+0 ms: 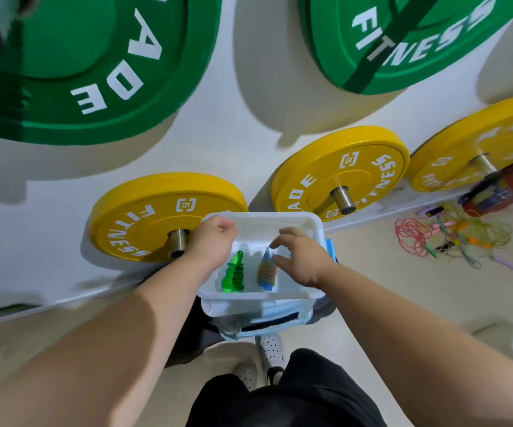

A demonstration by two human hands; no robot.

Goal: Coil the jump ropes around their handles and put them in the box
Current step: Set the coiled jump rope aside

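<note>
Black shorts (286,402) and white shoes (272,346) fill the bottom edge, and from either side two bare forearms reach forward to the white box (279,216), which sits raised on a pale blue stand (279,317), probably so it can be loaded without stooping. Inside the box, at its near wall, two finished bundles lie side by side but apart: a green jump rope (233,272) on the left and a blue-handled jump rope (267,271) on the right, each wound tightly round its handles so that it stays compact. Over the blue-handled one hovers the right hand (301,257), fingers spread and loosely curved, gripping nothing; whether its fingertips touch the handle's top cannot be told. At the box's far left corner the left hand (215,240) is curled; it may be steadying the rim, but the grip itself is hidden. Well to the right of the box, a tangle of loose ropes (452,238) lies on the floor beside a red fire extinguisher (507,186), so most of the coiling seems yet to do. Behind the box, yellow weight plates (144,211) hang on the wall.
</note>
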